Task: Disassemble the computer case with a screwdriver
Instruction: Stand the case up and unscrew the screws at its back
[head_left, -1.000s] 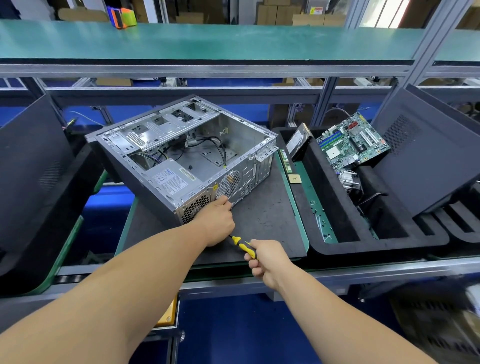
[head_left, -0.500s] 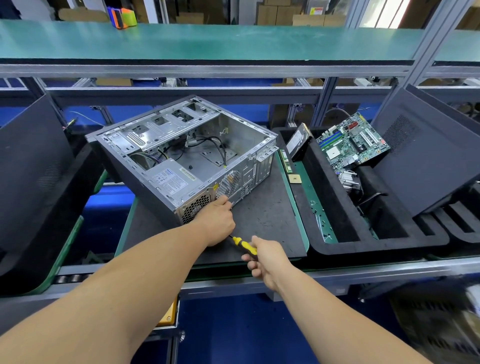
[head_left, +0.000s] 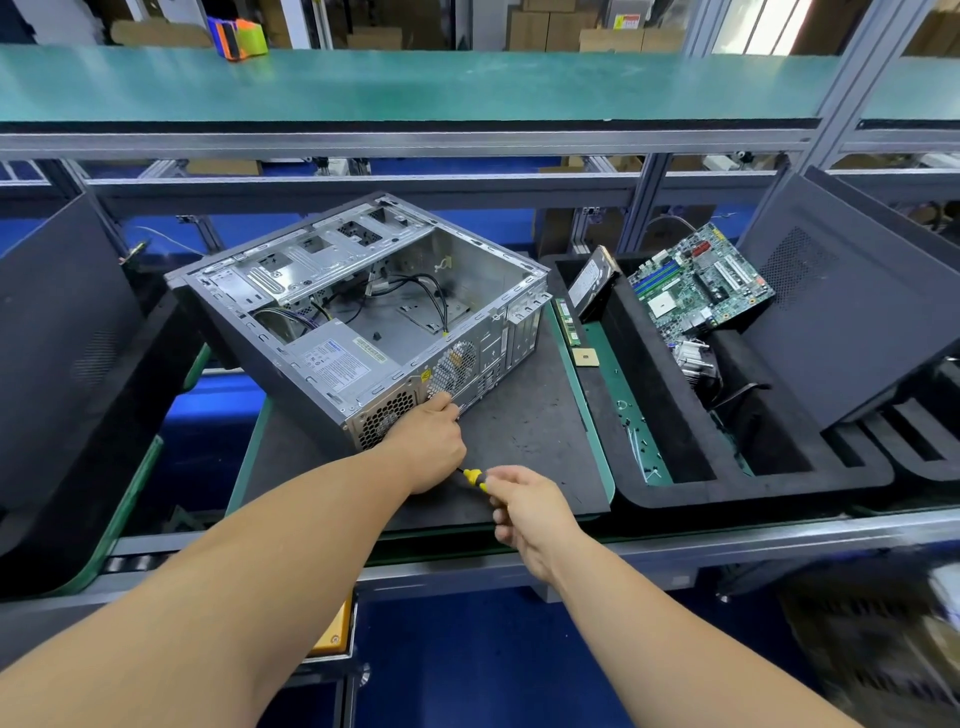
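Note:
An open grey computer case (head_left: 363, 306) lies on its side on a dark mat (head_left: 524, 431), with its power supply (head_left: 337, 358) and black cables inside. My left hand (head_left: 431, 441) rests against the case's rear panel near the fan grille, fingers curled; what they touch is hidden. My right hand (head_left: 524, 506) grips the yellow and black handle of a screwdriver (head_left: 474, 478). Its shaft points toward the rear panel and disappears behind my left hand.
A black foam tray (head_left: 670, 483) at the right holds a green motherboard (head_left: 701, 283), a hard drive (head_left: 592, 283) and a heatsink (head_left: 696, 358). A memory stick (head_left: 567, 322) and a CPU chip (head_left: 584, 357) lie between mat and tray. Dark case panels (head_left: 852, 296) lean at both sides.
My right hand has turned slightly on the screwdriver handle, covering more of it. The left hand and the case have stayed put.

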